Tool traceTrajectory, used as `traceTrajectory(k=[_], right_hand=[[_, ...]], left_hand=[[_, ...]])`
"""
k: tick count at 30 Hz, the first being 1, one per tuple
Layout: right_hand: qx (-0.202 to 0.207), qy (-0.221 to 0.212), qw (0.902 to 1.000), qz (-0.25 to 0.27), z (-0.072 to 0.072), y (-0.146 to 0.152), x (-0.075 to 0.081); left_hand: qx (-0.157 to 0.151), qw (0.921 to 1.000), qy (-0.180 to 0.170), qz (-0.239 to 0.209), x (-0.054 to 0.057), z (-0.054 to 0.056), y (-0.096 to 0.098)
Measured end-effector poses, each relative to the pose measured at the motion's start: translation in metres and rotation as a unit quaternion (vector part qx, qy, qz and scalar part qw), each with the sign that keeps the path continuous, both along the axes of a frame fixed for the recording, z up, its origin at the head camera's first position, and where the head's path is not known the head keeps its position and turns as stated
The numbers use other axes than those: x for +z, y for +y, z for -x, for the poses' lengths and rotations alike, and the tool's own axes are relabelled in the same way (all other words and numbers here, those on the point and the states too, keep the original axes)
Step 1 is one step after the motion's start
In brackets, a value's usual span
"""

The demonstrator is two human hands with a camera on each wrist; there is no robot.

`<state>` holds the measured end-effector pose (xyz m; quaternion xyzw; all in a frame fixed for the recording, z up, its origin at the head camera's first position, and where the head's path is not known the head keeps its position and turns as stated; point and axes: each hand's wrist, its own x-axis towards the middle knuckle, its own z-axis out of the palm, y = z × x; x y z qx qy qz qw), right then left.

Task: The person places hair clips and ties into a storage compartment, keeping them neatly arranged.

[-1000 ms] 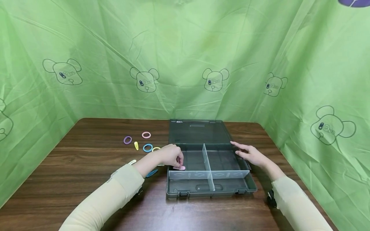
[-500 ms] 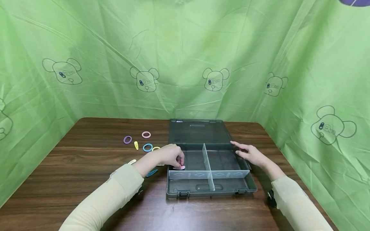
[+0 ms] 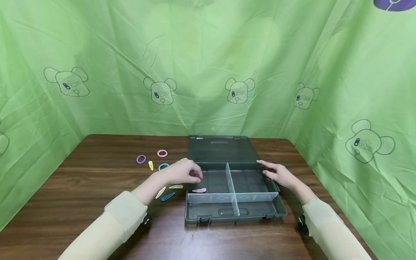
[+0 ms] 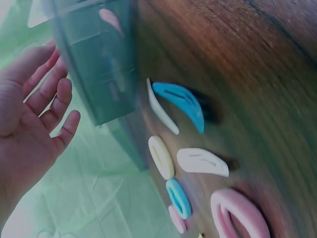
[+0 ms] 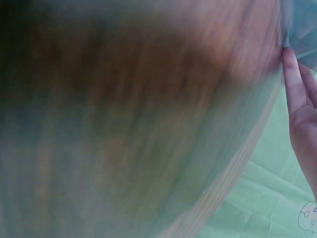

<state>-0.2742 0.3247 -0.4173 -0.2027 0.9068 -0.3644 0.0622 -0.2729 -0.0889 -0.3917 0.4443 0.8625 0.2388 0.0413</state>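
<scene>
A pink hair clip (image 3: 199, 190) lies in the back-left compartment of a grey translucent divider box (image 3: 240, 219). Over that compartment's left edge hovers my left hand (image 3: 183, 172), holding nothing, its fingers loosely bent. In the left wrist view the pink clip shows through the box wall, apart from the fingers. My right hand (image 3: 282, 176) rests its fingertips on the box's right rim near the hinge. Left of the box lie a blue hair clip (image 3: 168, 196), a white clip (image 3: 160, 192) and a cream clip (image 3: 176, 186).
The box's lid (image 3: 221, 150) lies folded back. Farther left are a yellow clip (image 3: 151, 165), a purple hair tie (image 3: 138, 161), a pink hair tie (image 3: 162, 156) and a blue hair tie (image 3: 163, 164), partly hidden by the hand. Green cloth (image 3: 201, 119) surrounds the wooden table (image 3: 81, 202).
My left hand has let go of the pink hair clip, leaving it in the compartment, and has moved up and left with looser fingers. The right hand stays at the rim.
</scene>
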Motion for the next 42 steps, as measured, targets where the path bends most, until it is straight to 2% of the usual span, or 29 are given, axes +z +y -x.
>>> traceTrajectory(k=[5, 8, 11, 14, 18, 21, 25, 28, 31, 36, 42], right_hand=[[-0.006, 0.031, 0.9995, 0.001, 0.011, 0.008, -0.020], [0.000, 0.036, 0.9991, 0.021, 0.015, 0.012, -0.026], [-0.002, 0.030, 0.9989, 0.036, 0.016, 0.012, -0.026], [-0.003, 0.031, 0.9990, 0.030, 0.014, 0.011, -0.023], [0.000, 0.029, 0.9993, 0.025, 0.006, 0.003, -0.011], [-0.006, 0.018, 0.9995, 0.025, 0.007, 0.004, -0.012], [-0.010, 0.013, 0.9995, 0.027, 0.014, 0.011, -0.023], [-0.009, 0.014, 0.9995, 0.028, 0.014, 0.010, -0.023], [-0.010, 0.014, 0.9994, 0.030, 0.014, 0.011, -0.023], [-0.010, 0.018, 0.9994, 0.028, 0.015, 0.011, -0.023], [-0.015, 0.031, 0.9994, 0.010, 0.015, 0.010, -0.023]], left_hand=[[0.017, 0.9994, 0.004, -0.028, 0.009, -0.009, -0.015], [0.032, 0.9985, 0.010, -0.043, 0.014, -0.013, -0.024], [0.040, 0.9974, 0.017, -0.058, 0.017, -0.017, -0.032], [0.051, 0.9961, 0.026, -0.067, 0.018, -0.019, -0.039], [0.069, 0.9945, 0.029, -0.073, 0.019, -0.024, -0.049], [0.078, 0.9932, 0.040, -0.076, 0.016, -0.025, -0.057], [0.082, 0.9904, 0.058, -0.094, 0.010, -0.025, -0.070], [0.084, 0.9885, 0.050, -0.115, 0.007, -0.026, -0.081], [0.099, 0.9873, 0.042, -0.117, 0.003, -0.026, -0.092], [0.129, 0.9865, 0.050, -0.088, -0.006, -0.024, -0.111], [0.150, 0.9847, 0.065, -0.058, -0.017, -0.022, -0.134]])
